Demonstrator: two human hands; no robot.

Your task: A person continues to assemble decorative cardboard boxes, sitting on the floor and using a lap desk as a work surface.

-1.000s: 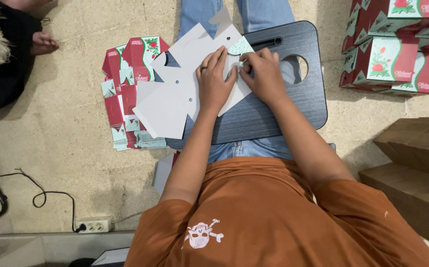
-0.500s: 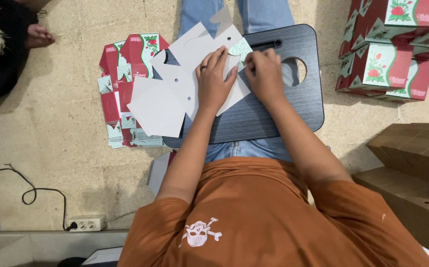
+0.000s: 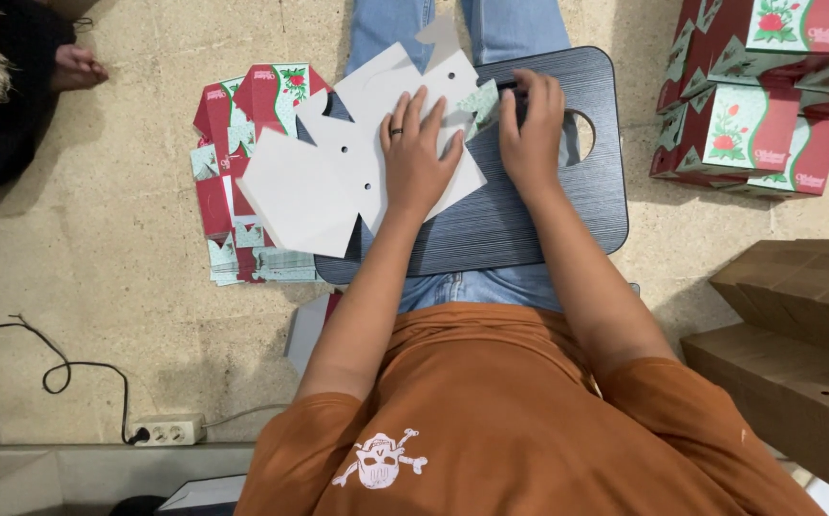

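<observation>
On the dark lap worktop [image 3: 491, 239], the flat white carton blank [image 3: 357, 162] runs leftward off the edge from the left hand [image 3: 419, 153], pressed flat and open on it, while the right hand [image 3: 532, 129] pinches its right-end flap.
</observation>
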